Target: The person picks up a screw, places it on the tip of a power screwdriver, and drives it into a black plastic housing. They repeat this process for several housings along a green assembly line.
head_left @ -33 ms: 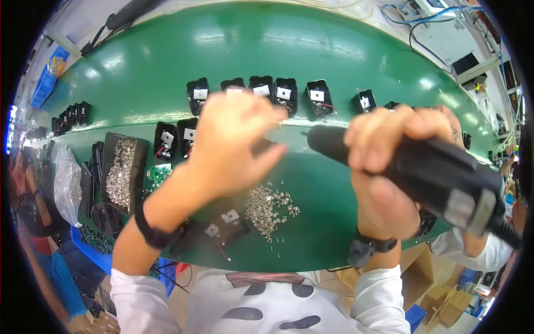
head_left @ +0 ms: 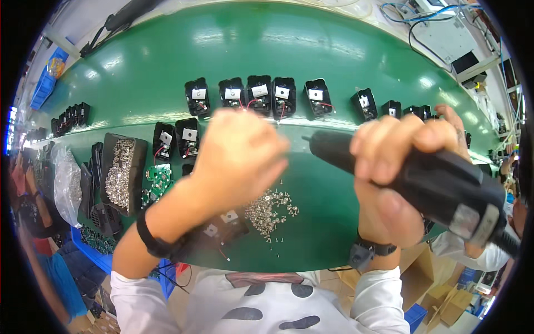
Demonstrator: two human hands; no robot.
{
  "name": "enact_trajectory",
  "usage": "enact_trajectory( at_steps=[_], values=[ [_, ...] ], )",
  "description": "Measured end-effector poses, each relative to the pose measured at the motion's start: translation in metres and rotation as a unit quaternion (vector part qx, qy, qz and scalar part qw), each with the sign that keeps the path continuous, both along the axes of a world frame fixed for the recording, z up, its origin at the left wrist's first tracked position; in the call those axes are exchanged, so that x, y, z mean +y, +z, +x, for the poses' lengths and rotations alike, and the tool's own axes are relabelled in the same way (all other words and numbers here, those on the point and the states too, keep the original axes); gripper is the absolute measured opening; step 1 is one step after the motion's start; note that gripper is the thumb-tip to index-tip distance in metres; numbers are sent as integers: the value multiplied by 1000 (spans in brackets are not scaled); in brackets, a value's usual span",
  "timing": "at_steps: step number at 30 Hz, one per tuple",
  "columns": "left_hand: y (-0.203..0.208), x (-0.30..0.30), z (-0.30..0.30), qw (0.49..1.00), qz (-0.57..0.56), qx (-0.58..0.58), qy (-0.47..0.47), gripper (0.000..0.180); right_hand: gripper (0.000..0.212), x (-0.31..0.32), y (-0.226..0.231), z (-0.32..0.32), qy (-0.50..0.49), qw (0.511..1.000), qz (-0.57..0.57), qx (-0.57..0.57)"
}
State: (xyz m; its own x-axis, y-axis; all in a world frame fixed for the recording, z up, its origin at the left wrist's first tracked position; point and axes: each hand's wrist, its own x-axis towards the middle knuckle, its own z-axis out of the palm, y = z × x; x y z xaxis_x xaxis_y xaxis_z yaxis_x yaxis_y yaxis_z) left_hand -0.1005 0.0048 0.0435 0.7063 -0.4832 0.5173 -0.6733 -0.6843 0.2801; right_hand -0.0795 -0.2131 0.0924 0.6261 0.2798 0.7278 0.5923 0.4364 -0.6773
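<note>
My right hand (head_left: 389, 172) is wrapped round a black electric screwdriver (head_left: 445, 183), whose bit points left toward my other hand. In front of me, my left hand (head_left: 236, 156) is raised above the table with its fingers curled and the thumb pressed in. Whatever it may pinch is too blurred to make out. Below and right of it lies a loose pile of silver screws (head_left: 264, 214). Black housings with white labels and red wires (head_left: 197, 97) stand in a row beyond my hands. Part of a dark housing (head_left: 231, 228) shows by my left forearm.
On the left, a dark bin (head_left: 139, 172) holds many screws, next to green circuit boards (head_left: 158, 181) and a clear plastic bag (head_left: 68, 186). A blue crate (head_left: 92, 253) is at the table's lower left edge. Another person's sleeve (head_left: 450, 247) shows at right.
The thumb of my left hand has closed in toward the curled fingers. My right hand and the screwdriver have shifted slightly right and down.
</note>
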Motion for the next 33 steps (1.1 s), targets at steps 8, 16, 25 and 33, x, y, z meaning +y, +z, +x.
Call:
enact_trajectory(
  at_steps=[8,16,25,33],
  values=[
    [-46,-25,-36,982,182,11,-50,11,51,-1,16,-39,-43,989,90,106],
    [-39,-23,-41,983,175,-64,4,13,51,-18,10,-41,-78,983,120,118],
    [-25,-25,-71,981,174,84,33,18,46,-35,42,-61,41,998,43,35],
    [-37,-29,-75,974,208,90,1,12,42,-35,50,-69,59,997,30,27]
  ],
)
